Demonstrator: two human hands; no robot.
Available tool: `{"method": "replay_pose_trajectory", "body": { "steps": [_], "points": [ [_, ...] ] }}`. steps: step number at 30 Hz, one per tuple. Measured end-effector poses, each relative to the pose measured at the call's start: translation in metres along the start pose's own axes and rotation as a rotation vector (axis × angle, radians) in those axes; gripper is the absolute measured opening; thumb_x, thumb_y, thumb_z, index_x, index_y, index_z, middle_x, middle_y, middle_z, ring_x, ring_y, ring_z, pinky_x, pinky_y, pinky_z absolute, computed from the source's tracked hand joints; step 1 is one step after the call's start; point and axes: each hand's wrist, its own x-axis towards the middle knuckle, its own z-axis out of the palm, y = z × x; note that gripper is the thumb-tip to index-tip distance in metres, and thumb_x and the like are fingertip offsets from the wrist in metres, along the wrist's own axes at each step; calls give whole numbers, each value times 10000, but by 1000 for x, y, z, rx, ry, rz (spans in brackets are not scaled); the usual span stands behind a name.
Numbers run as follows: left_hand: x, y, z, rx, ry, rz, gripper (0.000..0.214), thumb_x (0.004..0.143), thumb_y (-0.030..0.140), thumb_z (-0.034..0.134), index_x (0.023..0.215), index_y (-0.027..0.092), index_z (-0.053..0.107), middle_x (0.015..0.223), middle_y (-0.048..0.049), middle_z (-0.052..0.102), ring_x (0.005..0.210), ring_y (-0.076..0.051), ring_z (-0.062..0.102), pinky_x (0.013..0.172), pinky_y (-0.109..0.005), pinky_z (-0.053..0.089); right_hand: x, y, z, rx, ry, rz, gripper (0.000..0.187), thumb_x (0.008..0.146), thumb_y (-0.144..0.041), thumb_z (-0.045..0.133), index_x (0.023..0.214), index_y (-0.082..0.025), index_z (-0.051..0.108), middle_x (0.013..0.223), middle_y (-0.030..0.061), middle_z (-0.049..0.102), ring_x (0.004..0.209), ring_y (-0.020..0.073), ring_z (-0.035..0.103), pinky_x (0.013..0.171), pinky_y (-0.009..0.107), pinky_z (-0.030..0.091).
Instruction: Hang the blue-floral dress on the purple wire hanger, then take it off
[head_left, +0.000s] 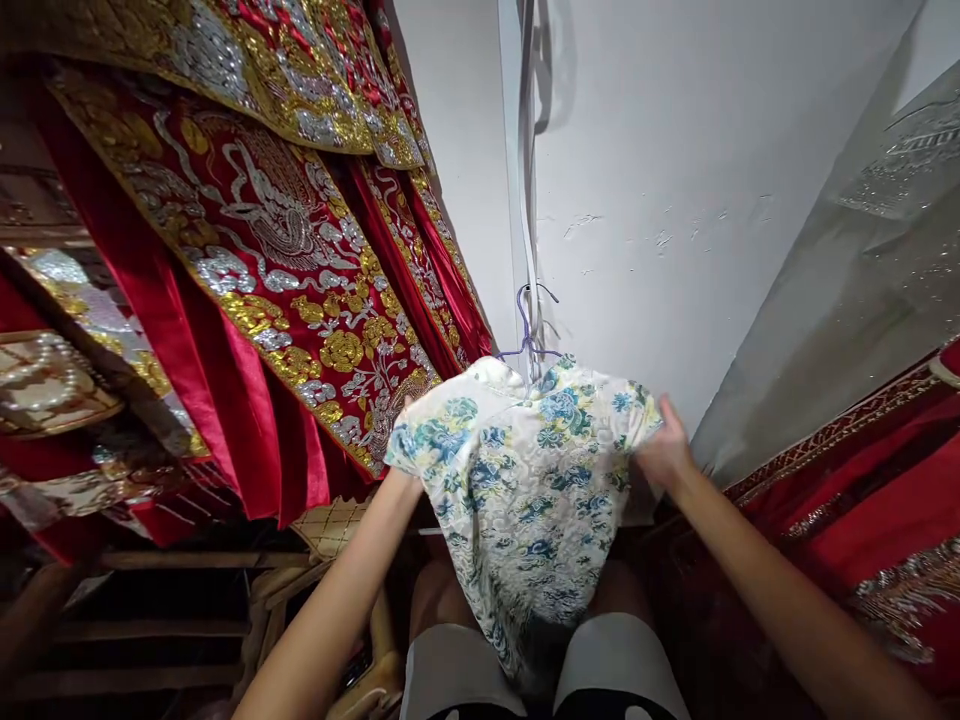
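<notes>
A short-sleeved white blouse [536,480] with blue, green and yellow flowers hangs in front of me on a purple wire hanger [526,335]. Its two sleeves are spread out sideways. My right hand [666,452] is closed on the edge of the right-side sleeve, thumb pointing up. At the other sleeve is my left hand [408,401], mostly hidden behind the cloth; only a fingertip and the wrist show, and the sleeve is held out by it. The blouse's lower part drops between my knees into shadow.
Red drapes [300,230] with gold and silver sequins hang at the left. A vertical white strip [517,150] runs down the pale wall [675,180] to the hanger. Bamboo furniture [277,590] stands lower left. Clear plastic sheeting [870,240] and red trimmed cloth [870,540] are at right.
</notes>
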Motion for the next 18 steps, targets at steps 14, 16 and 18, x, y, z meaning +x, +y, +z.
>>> {"method": "replay_pose_trajectory", "body": {
  "steps": [14, 16, 18],
  "points": [
    [13, 77, 0, 523, 8, 383, 317, 897, 457, 609, 770, 171, 666, 701, -1, 635, 665, -158, 533, 628, -267, 370, 32, -95, 22, -22, 29, -214, 586, 920, -728, 410, 1088, -260, 721, 927, 92, 773, 1013, 300, 742, 896, 437, 603],
    [20, 69, 2, 499, 124, 417, 374, 931, 455, 552, 672, 187, 572, 625, 17, 548, 624, -147, 481, 609, -270, 339, 7, -109, 39, -42, -183, -108, 715, 879, -826, 351, 983, -256, 770, 839, 103, 771, 902, 312, 761, 823, 436, 621],
    [22, 57, 6, 323, 251, 422, 457, 970, 510, 475, 629, 207, 489, 595, 21, 476, 599, -145, 442, 591, -276, 330, -18, -114, 47, -116, -564, -49, 830, 825, -905, 309, 925, -246, 804, 843, 123, 782, 874, 336, 765, 807, 453, 627]
  ]
}}
